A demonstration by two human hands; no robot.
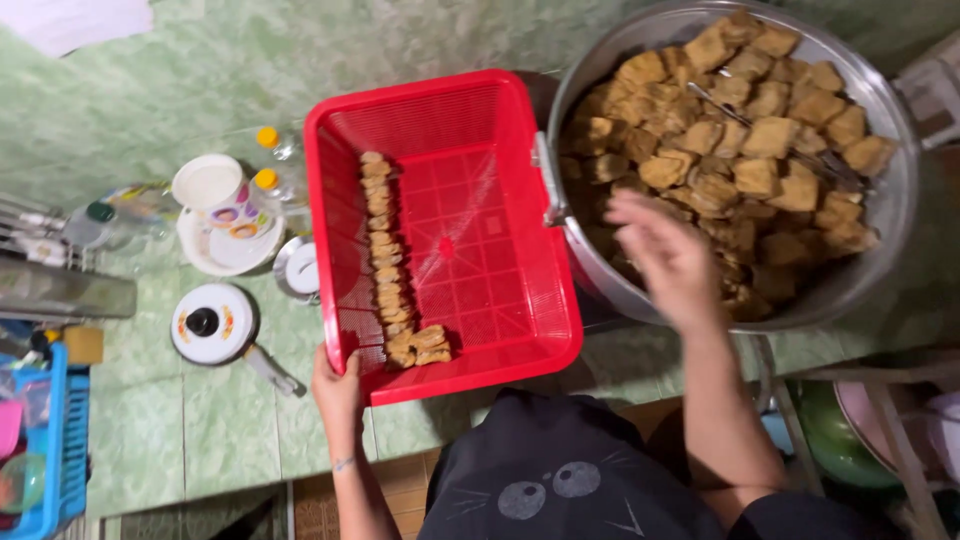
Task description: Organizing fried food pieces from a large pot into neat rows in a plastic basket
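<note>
A red plastic basket [470, 130] sits on a green tiled floor. A row of brown fried tofu pieces [385, 265] lies along its left side. My left hand [335, 385] grips the basket's near left corner. My right hand [665, 255], blurred with fingers apart, hovers over the near edge of a large metal pot [890, 210] full of fried tofu pieces [745, 150]. It holds nothing that I can see. Metal tongs [745, 115] lie on the tofu in the pot.
Left of the basket stand a white cup [208, 185] on a plate, small bottles with yellow caps [268, 160], a pan lid [210, 322] and a blue basket [60, 440]. A green bowl [835, 435] sits under a stand at lower right.
</note>
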